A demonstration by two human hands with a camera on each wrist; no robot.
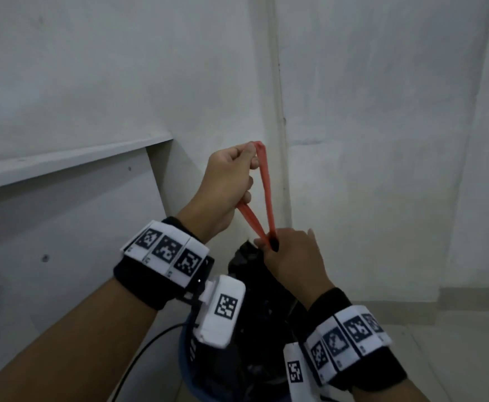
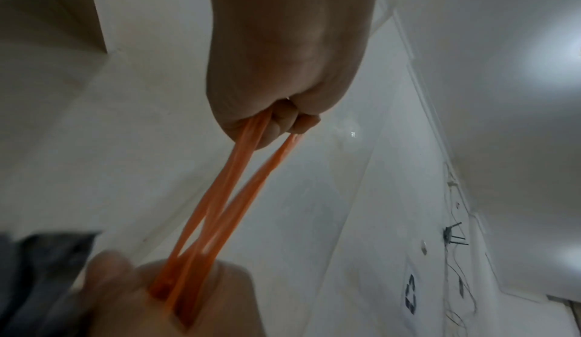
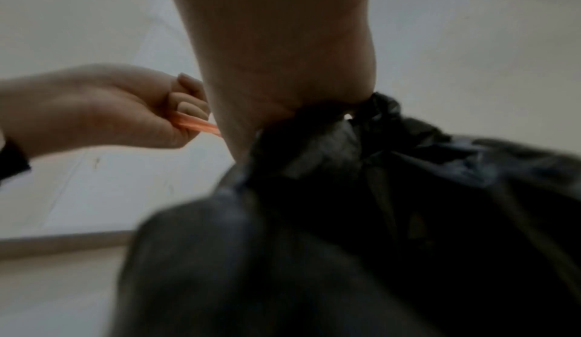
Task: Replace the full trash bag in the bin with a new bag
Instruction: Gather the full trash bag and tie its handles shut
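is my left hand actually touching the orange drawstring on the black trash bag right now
Touching. In the left wrist view the left hand curls its fingers around the orange drawstring, whose strands run out of the fist; the head view agrees.

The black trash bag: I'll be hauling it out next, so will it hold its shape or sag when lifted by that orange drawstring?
Likely floppy: the black trash bag is thin, creased film gathered at the neck. The orange drawstring looks pulled taut between left hand and right hand, so it probably stretches.
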